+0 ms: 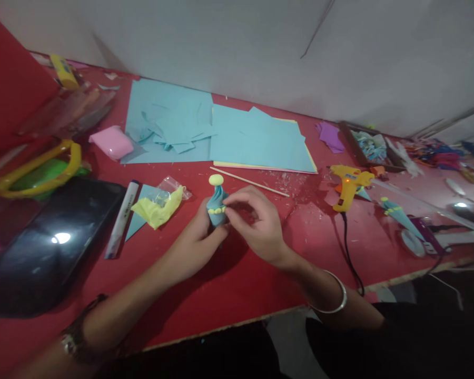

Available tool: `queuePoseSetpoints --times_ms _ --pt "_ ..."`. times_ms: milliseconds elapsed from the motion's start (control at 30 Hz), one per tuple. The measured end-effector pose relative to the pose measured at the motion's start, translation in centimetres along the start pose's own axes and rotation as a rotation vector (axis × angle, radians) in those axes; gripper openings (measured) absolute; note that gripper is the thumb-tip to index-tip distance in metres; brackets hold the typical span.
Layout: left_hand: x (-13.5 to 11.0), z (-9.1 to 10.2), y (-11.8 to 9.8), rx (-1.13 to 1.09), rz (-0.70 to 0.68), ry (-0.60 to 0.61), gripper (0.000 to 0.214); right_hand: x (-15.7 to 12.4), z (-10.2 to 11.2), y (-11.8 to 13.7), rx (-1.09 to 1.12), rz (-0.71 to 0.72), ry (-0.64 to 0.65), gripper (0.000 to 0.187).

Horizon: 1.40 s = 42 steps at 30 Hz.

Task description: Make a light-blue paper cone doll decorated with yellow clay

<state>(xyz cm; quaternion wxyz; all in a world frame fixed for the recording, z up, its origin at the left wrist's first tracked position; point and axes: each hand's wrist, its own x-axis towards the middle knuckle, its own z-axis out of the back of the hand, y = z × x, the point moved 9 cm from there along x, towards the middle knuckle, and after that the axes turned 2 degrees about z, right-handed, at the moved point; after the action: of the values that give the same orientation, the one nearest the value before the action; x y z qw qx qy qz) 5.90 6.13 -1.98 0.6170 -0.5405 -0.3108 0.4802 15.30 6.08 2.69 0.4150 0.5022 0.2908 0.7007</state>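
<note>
Upright in my left hand (199, 237) is a small blue ice-cream cone model (217, 201). Its top is a twisted blue clay swirl with a pale yellow ball (216, 180) on the tip. A row of little yellow balls (216, 210) runs round the rim. My left fingers and thumb wrap the lower part, hiding its point. Thumb and forefinger of my right hand (256, 218) are pinched against the right side of the rim; whatever lies between them is hidden. Left of my hands, yellow clay (158, 208) lies on its clear wrapper beside a white marker (121, 220).
Blue paper sheets (256, 136) and cut scraps lie at the back, with a thin stick (248, 181) in front. To the right are a corded yellow glue gun (348, 184) and another blue cone (403, 218). A black tray-like object (55, 252) and pink pack (111, 142) occupy the left.
</note>
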Motion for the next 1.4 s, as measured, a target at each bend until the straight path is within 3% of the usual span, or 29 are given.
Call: queuePoseSetpoints --times_ms 133,400,733,1000,1200,1400 --pt "-0.2 0.3 0.2 -0.009 0.062 -0.033 0.023 -0.1 0.1 -0.1 0.027 -0.003 -0.020 0.007" --pt "-0.2 0.4 0.0 0.004 0.025 -0.055 0.017 0.0 0.2 0.7 -0.072 0.075 -0.005 0.009" --pt "-0.3 0.4 0.4 -0.087 0.138 -0.049 0.013 0.0 0.3 1.1 -0.088 0.099 -0.017 0.011" --pt "-0.3 0.2 0.1 -0.074 0.080 -0.030 0.012 0.0 0.3 0.9 -0.083 0.093 -0.030 0.008" --pt "-0.4 0.1 0.3 -0.089 0.126 -0.015 0.017 0.1 0.4 1.2 -0.079 0.106 -0.033 0.008" --pt "-0.5 0.5 1.2 -0.105 0.194 -0.080 0.028 0.1 0.3 1.3 -0.092 0.125 -0.018 0.009"
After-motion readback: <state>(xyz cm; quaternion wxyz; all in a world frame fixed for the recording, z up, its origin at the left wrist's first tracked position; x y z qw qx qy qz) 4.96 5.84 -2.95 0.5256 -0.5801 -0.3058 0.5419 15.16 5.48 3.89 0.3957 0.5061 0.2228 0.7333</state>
